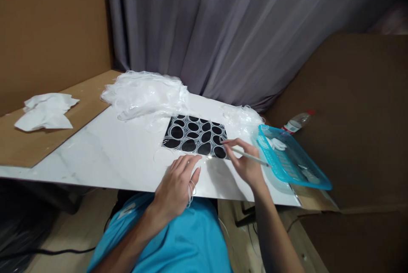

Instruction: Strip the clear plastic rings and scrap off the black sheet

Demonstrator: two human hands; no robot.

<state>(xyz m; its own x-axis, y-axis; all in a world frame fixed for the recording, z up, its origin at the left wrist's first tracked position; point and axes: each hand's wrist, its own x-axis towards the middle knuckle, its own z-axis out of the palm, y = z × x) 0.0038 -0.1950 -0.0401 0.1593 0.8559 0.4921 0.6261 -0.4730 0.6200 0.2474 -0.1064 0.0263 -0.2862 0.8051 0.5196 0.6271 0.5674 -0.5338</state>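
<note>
A black sheet with rounded shapes outlined in white lies on the white marbled table. My right hand is closed round a slim, pale, pen-like stick, its front end over the sheet's right side. At the near edge of the sheet is my left hand, fingers bent and held together, palm down. Thin white loops hang between its thumb and palm. What the curled fingers cover is hidden.
Behind the sheet are a large heap and a smaller pile of white, filmy pieces. A blue plastic basket overhangs the table at right, beside a bottle. Crumpled tissue lies on cardboard at left.
</note>
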